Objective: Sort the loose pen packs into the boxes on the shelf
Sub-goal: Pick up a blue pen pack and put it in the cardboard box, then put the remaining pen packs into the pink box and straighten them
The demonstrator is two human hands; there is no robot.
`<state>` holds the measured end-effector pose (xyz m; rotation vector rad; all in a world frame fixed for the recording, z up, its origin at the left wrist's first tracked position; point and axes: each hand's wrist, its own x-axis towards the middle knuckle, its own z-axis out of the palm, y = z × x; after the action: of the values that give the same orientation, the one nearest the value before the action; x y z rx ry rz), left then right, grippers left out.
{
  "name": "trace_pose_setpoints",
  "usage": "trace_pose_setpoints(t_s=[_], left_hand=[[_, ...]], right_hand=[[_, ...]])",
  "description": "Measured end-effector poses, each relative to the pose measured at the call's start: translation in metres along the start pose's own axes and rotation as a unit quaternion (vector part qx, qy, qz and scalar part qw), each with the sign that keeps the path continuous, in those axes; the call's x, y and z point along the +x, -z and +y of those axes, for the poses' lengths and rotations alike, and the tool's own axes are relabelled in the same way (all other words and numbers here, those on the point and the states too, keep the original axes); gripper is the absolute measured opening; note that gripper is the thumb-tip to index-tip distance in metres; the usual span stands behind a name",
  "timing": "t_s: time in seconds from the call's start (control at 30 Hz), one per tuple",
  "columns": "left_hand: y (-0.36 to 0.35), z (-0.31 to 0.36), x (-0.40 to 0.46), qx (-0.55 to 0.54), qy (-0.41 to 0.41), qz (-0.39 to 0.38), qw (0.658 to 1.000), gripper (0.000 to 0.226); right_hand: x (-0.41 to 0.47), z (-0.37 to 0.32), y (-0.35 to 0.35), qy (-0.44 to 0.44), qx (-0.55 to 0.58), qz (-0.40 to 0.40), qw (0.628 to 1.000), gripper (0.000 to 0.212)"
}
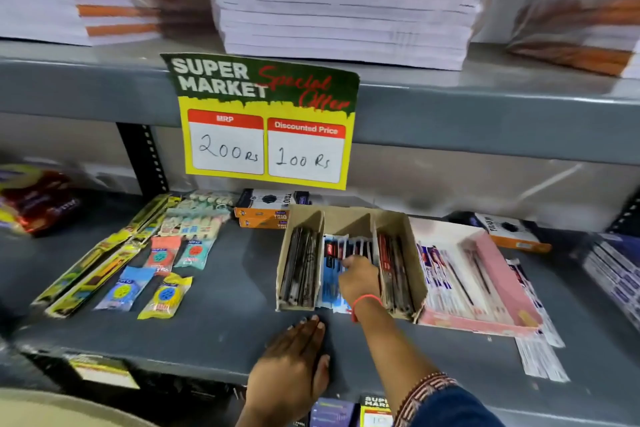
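A brown cardboard box (349, 215) with three slots stands on the grey shelf (225, 322). Dark pen packs (301, 267) fill its left slot, blue and white pen packs (330, 270) the middle one, red and black packs (394, 267) the right one. My right hand (358, 279) reaches into the middle slot, fingers pinched on the upper ends of the blue and white packs. My left hand (294, 367) lies flat on the shelf's front edge, holding nothing. To the right, a pink box (502, 288) holds white pen packs (440, 274). More white packs (540, 350) lie loose beside it.
Eraser and sharpener packets (166, 295) and long yellow-green packs (90, 274) lie spread on the shelf's left. Orange and black boxes (266, 210) stand behind. A yellow price sign (265, 125) hangs from the upper shelf, which carries paper stacks (346, 0). Dark packs (613, 274) sit far right.
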<state>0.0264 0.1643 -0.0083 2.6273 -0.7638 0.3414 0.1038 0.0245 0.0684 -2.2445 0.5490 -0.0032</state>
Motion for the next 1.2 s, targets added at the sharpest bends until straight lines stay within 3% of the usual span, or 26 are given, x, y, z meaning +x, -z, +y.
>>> trace_pose_setpoints(t_s=[0.3, 0.5, 0.6, 0.7, 0.83, 0.9, 1.0, 1.13, 1.2], left_hand=[[0.011, 0.01, 0.003, 0.018, 0.016, -0.017, 1.0, 0.046], [0.0, 0.026, 0.003, 0.087, 0.02, -0.024, 0.996, 0.05], [-0.012, 0.049, 0.011, 0.069, -0.017, -0.046, 0.996, 0.04], [-0.024, 0.075, 0.02, 0.066, -0.065, -0.065, 0.994, 0.056], [-0.034, 0.107, 0.028, 0.047, -0.081, -0.1, 0.991, 0.063], [-0.04, 0.12, 0.035, 0.046, -0.084, -0.132, 0.987, 0.072], [-0.053, 0.136, 0.047, 0.036, -0.108, -0.157, 0.981, 0.07], [-0.065, 0.148, 0.056, 0.07, -0.126, -0.182, 0.973, 0.07], [-0.068, 0.146, 0.056, 0.088, -0.144, -0.133, 0.977, 0.069]], right_hand=[[-0.022, 0.005, 0.009, 0.104, -0.037, 0.048, 0.993, 0.047], [-0.034, 0.022, 0.048, 0.156, 0.019, 0.176, 0.972, 0.041], [-0.032, 0.046, 0.076, 0.145, 0.049, 0.251, 0.956, 0.039], [-0.026, 0.078, 0.108, 0.115, 0.08, 0.334, 0.932, 0.033], [-0.017, 0.129, 0.149, -0.002, 0.081, 0.4, 0.913, 0.028], [-0.013, 0.157, 0.166, -0.072, 0.05, 0.378, 0.922, 0.026], [-0.008, 0.194, 0.181, -0.125, -0.087, 0.264, 0.952, 0.028], [0.0, 0.209, 0.188, -0.121, -0.088, 0.196, 0.969, 0.031], [0.005, 0.211, 0.189, -0.125, -0.084, 0.186, 0.971, 0.027]])
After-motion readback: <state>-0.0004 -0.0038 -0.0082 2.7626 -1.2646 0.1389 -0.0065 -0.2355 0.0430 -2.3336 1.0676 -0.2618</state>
